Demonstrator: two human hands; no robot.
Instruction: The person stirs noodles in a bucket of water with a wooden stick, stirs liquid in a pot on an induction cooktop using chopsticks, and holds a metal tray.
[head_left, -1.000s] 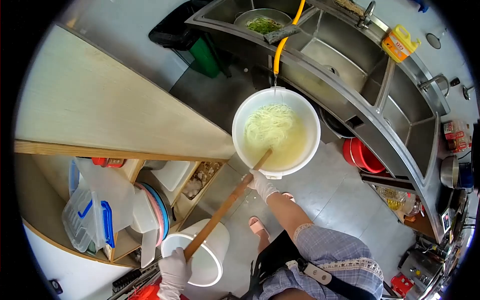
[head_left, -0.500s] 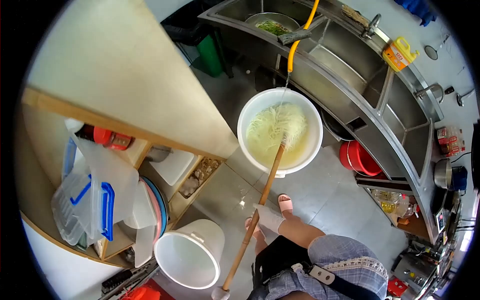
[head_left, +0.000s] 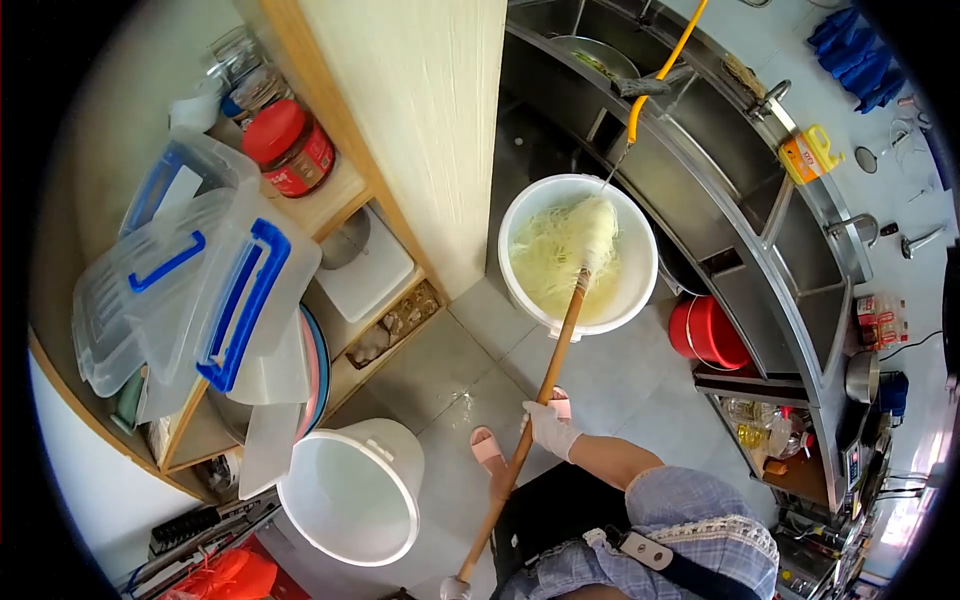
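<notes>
Left grip [head_left: 455, 588] and right grip [head_left: 551, 430] hold a wooden pole [head_left: 562, 350] tipped with pale strands [head_left: 597, 232].

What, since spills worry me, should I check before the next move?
1. White-gloved right hand around the long brown wooden pole: ok.
2. White-gloved left hand firm on the pole's near end: cannot tell, partly cut off.
3. Pale thin shreds in or over the round white plastic tub: ok.
4. Flexible yellow hose shut off: not ok, water streams out.
5. Grey tiled floor dry: cannot tell, shiny spots show.
</notes>
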